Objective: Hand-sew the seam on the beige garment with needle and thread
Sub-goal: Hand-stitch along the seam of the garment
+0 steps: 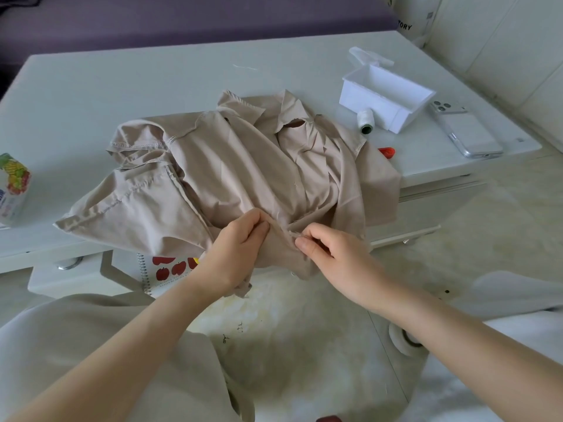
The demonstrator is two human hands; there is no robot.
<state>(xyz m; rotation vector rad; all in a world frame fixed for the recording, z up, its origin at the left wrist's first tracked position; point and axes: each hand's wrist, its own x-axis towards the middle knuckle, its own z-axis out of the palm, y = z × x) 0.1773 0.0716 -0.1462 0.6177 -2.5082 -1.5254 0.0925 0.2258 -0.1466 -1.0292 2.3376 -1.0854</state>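
Observation:
The beige garment (231, 166) lies crumpled on the white table (122, 80), its near edge hanging over the table's front. My left hand (234, 248) pinches a fold of the garment at that near edge. Just to the right, my right hand (332, 254) pinches the same fold with thumb and fingertips at a frayed seam. I cannot make out the needle; a thin thread runs up the cloth near the middle. A white thread spool (364, 121) lies on its side beyond the garment.
A white plastic box (387, 95) and a phone (466, 132) sit at the table's right end. A small red object (387, 152) peeks out by the garment. A printed carton (12, 187) stands at the left. An apple-print notebook (170, 269) lies under the table edge.

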